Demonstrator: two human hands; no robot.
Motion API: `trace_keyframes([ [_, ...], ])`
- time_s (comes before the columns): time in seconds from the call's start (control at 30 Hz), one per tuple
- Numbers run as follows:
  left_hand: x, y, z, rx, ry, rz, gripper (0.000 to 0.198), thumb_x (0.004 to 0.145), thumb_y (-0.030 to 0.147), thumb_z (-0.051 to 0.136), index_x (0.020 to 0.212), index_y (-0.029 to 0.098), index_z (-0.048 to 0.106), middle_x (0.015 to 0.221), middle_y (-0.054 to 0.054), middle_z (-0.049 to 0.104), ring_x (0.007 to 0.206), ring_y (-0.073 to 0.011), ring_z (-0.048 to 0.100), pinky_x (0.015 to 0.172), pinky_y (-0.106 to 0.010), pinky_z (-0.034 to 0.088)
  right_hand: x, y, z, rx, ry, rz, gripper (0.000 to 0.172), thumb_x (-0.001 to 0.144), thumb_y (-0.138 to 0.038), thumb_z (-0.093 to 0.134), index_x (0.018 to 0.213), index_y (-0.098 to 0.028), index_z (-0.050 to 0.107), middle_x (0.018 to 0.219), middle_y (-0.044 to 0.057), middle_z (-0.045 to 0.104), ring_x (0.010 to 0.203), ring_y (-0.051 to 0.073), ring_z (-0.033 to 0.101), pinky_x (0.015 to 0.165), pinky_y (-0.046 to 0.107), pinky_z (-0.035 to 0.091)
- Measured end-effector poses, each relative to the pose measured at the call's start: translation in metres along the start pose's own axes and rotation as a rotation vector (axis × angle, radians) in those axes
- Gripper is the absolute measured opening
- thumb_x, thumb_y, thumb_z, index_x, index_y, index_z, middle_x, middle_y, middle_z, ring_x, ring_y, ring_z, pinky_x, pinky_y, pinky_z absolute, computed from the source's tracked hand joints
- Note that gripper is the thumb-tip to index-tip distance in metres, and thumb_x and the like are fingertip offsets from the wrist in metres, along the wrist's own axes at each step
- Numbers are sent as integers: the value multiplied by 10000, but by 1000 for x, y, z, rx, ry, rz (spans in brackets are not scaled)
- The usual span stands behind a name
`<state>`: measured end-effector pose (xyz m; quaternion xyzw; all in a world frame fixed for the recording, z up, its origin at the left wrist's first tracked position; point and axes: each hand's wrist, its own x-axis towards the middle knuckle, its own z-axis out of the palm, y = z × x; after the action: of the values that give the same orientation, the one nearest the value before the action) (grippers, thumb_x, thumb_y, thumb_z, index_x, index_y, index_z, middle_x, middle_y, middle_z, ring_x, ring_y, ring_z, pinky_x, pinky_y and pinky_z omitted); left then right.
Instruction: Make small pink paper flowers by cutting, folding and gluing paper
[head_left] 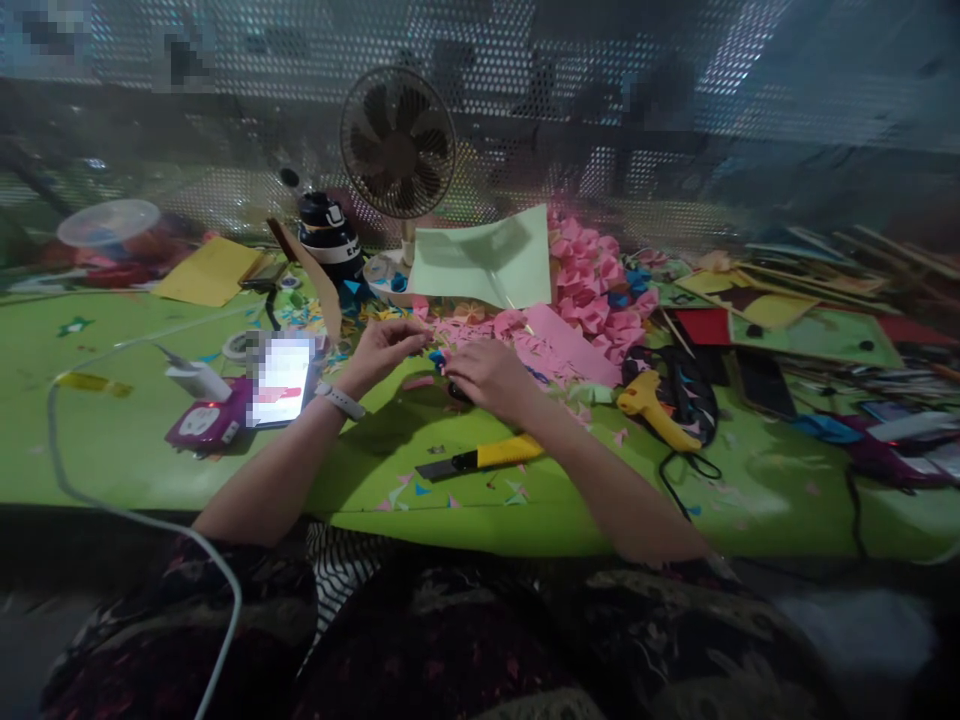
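Over the green table my left hand, with a pale band at the wrist, has thumb and fingers drawn together in a pinch; anything between the tips is too small to make out. My right hand is curled, back upward, its fingertips close to a small blue and pink paper piece. A small dark object shows under those fingers, partly hidden. Nearer the front edge, a yellow cutter knife lies with its dark end pointing left, below my right wrist. Pink paper scraps spread behind both hands.
A lit phone and purple power strip are on the left. A yellow glue gun lies right. Behind stand a fan, dark jug, pale green sheet and pink paper heap. A white cable hangs over the edge.
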<state>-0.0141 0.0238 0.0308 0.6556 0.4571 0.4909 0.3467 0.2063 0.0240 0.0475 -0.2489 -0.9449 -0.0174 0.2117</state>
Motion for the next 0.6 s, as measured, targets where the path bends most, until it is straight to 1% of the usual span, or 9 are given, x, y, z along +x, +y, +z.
trace_keyframes([
  [0.1,2,-14,1,248,-63,58,294,771,416,698,885,150,747,908,-98,739,775,-183,661,734,-302,524,0,-10,10,-81,-40,-97,162,924,-189,593,971,-150,743,1017,133,712,1009,262,576,917,430,439],
  [0.2,1,-25,6,471,-125,145,221,759,352,679,862,168,745,895,-88,722,757,-182,640,707,-296,496,-2,-18,20,-114,-95,-135,151,888,-119,613,945,-151,749,1026,141,707,1060,266,565,982,466,421],
  [0.27,0,-30,9,543,-120,159,203,759,336,664,865,178,735,872,-75,711,727,-175,623,676,-284,474,-2,-20,22,-97,-114,-136,163,872,-91,616,937,-153,752,1029,144,707,1072,262,569,1021,483,402],
  [0.37,-1,-34,12,571,-81,151,186,741,342,667,828,186,720,816,-60,695,673,-164,596,629,-266,442,-1,-14,15,-53,-108,-130,159,890,-138,608,947,-151,755,1021,145,718,1069,271,576,1031,488,402],
  [0.43,-1,-34,12,582,-61,137,155,730,324,667,795,192,715,784,-53,689,652,-159,582,608,-256,425,0,-4,5,-38,-64,-74,181,916,-188,582,960,-153,754,1024,148,724,1053,283,580,997,489,421],
  [0.5,-1,-33,13,586,-41,126,147,749,322,654,794,197,715,771,-48,688,637,-152,570,596,-249,412,0,7,-5,-30,-7,19,208,934,-204,549,972,-163,749,1028,138,728,1024,281,587,971,482,427],
  [0.6,-3,-30,16,579,-1,114,214,796,392,648,836,194,717,756,-47,692,619,-151,568,583,-247,401,-2,20,-13,-58,19,140,239,943,-195,506,944,-155,742,987,132,733,965,275,596,920,450,434],
])
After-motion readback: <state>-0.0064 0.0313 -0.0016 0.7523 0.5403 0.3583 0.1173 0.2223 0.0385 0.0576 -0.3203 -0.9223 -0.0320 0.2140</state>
